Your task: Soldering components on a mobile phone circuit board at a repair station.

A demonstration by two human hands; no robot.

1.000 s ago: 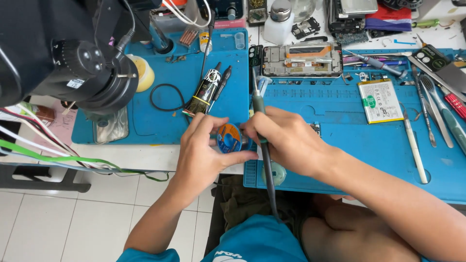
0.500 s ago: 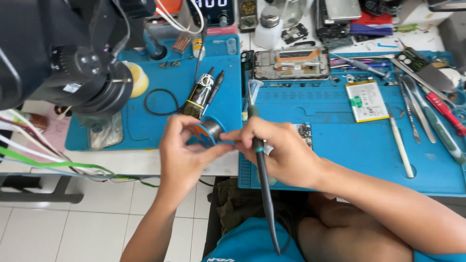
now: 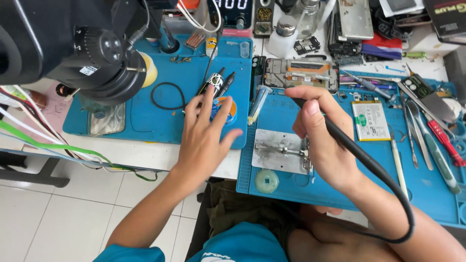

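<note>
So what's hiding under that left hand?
A small round tin, blue and orange, peeks out between the fingers of the left hand. It sits on the blue mat. The hand covers most of it, so its inside can't be seen.

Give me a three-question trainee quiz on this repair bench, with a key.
1. True or false: the right hand holds a corded soldering iron.
2. What does the left hand rest on: A) round solder-paste tin B) phone battery C) tweezers?
3. Fill in: the opened phone frame lies on the ___ work mat.

Key: 1 true; 2 A; 3 blue.
</note>
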